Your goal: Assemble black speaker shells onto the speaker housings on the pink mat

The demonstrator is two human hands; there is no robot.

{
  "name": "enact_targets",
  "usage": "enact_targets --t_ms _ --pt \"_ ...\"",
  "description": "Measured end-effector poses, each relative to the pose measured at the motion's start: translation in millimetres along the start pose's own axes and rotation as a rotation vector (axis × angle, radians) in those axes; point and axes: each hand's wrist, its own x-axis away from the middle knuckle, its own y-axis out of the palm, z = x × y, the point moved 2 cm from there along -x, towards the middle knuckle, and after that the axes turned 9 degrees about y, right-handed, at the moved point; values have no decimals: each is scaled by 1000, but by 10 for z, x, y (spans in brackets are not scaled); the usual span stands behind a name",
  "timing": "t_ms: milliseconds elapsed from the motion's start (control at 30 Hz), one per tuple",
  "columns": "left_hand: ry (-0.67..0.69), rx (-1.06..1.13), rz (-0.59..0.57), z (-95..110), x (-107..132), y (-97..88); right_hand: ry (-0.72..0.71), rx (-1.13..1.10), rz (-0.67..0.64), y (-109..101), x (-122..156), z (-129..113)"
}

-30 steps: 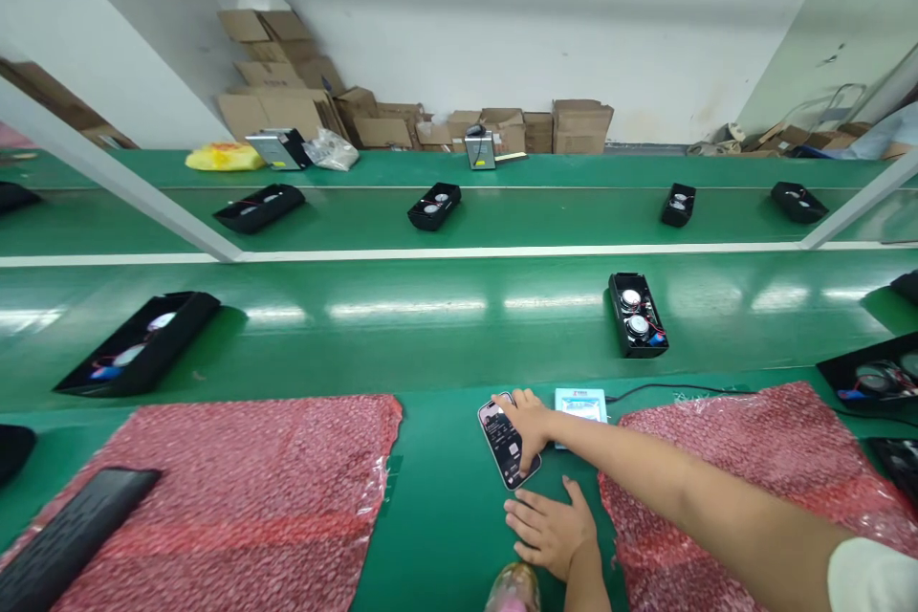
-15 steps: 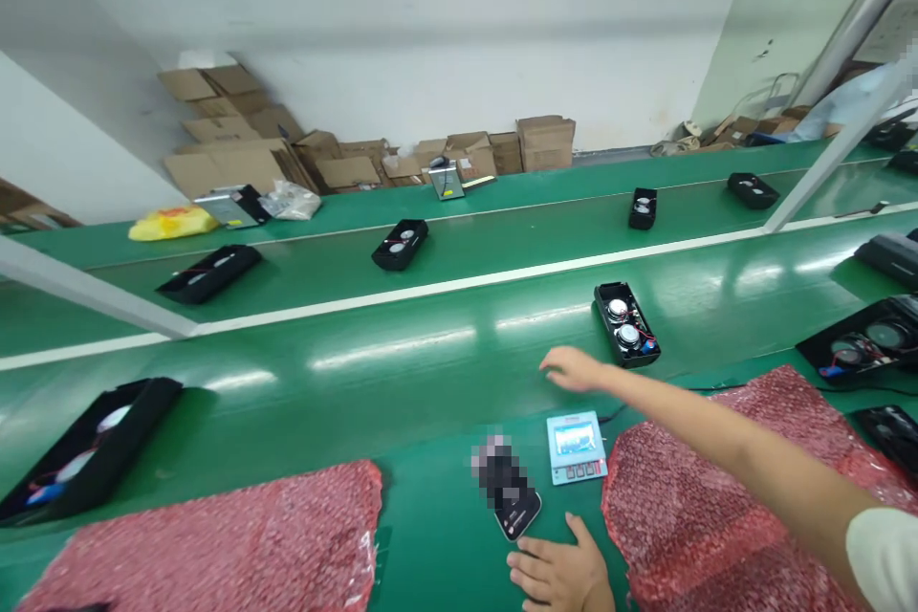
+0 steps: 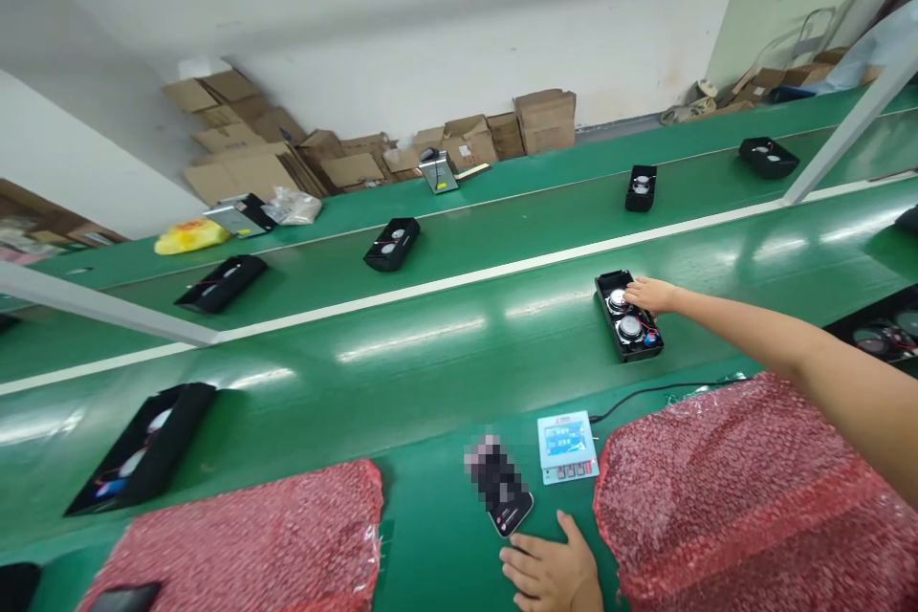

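Note:
My right hand (image 3: 651, 295) reaches across to a black speaker box (image 3: 614, 317), its fingers closed over the box's right side wall near the far end. Two round speaker drivers, red wires and a blue part show inside this open box. Below, my left hand (image 3: 554, 566) lies palm down on the green surface with its fingers spread, holding nothing. Just beyond its fingertips is a phone (image 3: 513, 512), partly blurred out. A small light-blue tester (image 3: 568, 448) with a lit screen and several buttons sits beyond my left hand, to the right of the phone.
Red bubble wrap sheets lie at left (image 3: 251, 535) and right (image 3: 688, 478). Another open speaker box (image 3: 143, 449) rests on the near green belt (image 3: 402, 382); several more are on the far one. A black cable (image 3: 645, 390) runs from the tester. Cardboard boxes (image 3: 545, 122) line the wall.
My right hand has moved forward and right, from above the belt onto the speaker box. My left hand stays spread in place. The view has shifted slightly, and boxes at the left appear farther right.

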Motion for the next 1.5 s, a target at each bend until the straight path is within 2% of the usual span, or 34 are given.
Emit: enact_targets --t_ms 167,333,433,700,867,1133,1233,1367,1500 --pt "1 -20 30 -15 11 70 -34 5 -94 -99 50 10" --pt "28 -19 21 -4 14 52 177 -174 -17 -187 302 -170" --pt "20 -21 29 1 9 54 202 -235 -4 -164 371 -201" --pt "20 -56 20 -14 24 84 175 -307 34 -69 408 -189" --pt "-6 -48 11 17 8 51 112 -286 -29 -47 406 -207" --pt "-46 -61 -46 44 -27 -1 222 -205 -66 5 251 -166" --pt "-45 -68 -77 66 -36 -45 269 -199 -55 -42 292 -172" --pt "-55 -53 -39 72 -34 -31 320 -227 -24 -192 640 -298" --pt "-46 27 25 -11 -23 119 354 -306 -48 -207 1357 -682"
